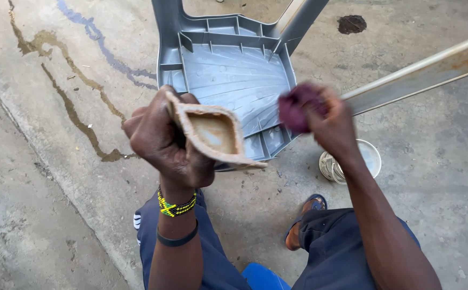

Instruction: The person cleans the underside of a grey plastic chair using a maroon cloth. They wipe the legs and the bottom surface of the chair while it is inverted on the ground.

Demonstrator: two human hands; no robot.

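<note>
The left hand (161, 139) is clamped around the end of a chair leg (212, 134), a pale, dirt-crusted hollow channel whose open foot faces the camera, with brownish residue pooled inside it. The right hand (333, 123) is closed on a dark purple scrubbing pad (297, 110), held up just right of the leg end and not touching it; the pad is motion-blurred, so its exact texture is hard to tell.

The leg belongs to a grey plastic chair (228, 70) lying tipped on the concrete floor (433, 177), its ribbed underside turned toward the person. I judge the chair light and fairly stiff, with some flex in the legs, so gripping close to the foot, as the left hand does, should keep the end steady; the grimy crust looks gritty rather than slippery. The pad looks soft and squashable, best pinched in the fingers.

Counted: one chair with three legs in view (the third stretches off right, pale and stained), one pad, one small white bucket (371, 156) on the floor near the right forearm, one sandalled foot (306, 215), two bracelets on the left wrist, one beaded (176, 207) and one a plain dark band (177, 240). Wet streaks (78, 107) run across the concrete on the left.
</note>
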